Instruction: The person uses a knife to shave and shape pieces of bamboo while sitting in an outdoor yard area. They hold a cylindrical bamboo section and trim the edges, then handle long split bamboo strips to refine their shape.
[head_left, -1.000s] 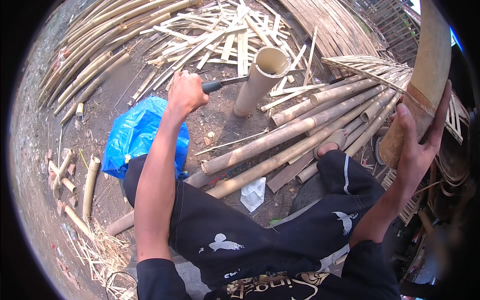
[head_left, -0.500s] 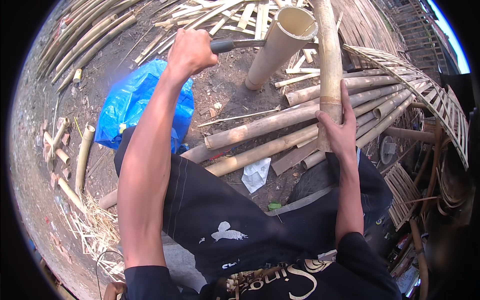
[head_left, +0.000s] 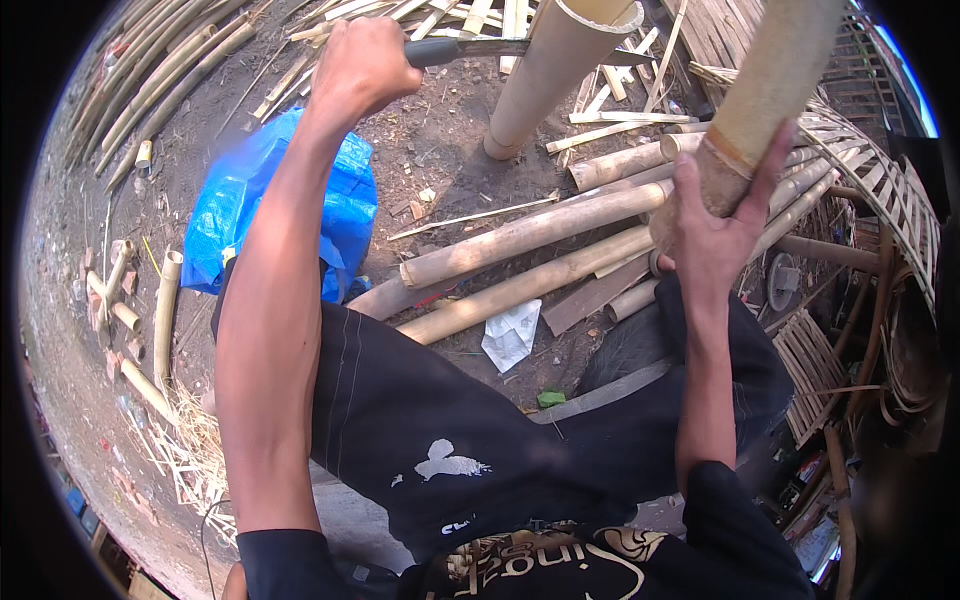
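My left hand (head_left: 365, 68), stretched far forward, is closed round the dark grey handle (head_left: 432, 52) of a long-bladed knife (head_left: 492, 47). Its blade runs to the right past a wide, hollow bamboo tube (head_left: 545, 85), which hides the blade's middle; the tip shows beyond. That tube stands upright on the ground, its open end up. My right hand (head_left: 715, 225) grips the lower end of a bamboo pole (head_left: 775, 85), with thumb and fingers on either side below a brown node ring. The pole leans up to the right, and its upper end is out of view.
Several bamboo poles (head_left: 540, 235) lie beyond my knees. A blue plastic bag (head_left: 280, 210) sits at the left, with short bamboo pieces (head_left: 168, 310) and shavings (head_left: 195, 450) beside it. Split strips (head_left: 470, 20) cover the far ground. A slatted bamboo panel (head_left: 885, 190) stands right.
My right hand has moved right and tilted the pole, which leaned nearly upright beside the tube before. My left hand and the knife have shifted slightly up and left in view.
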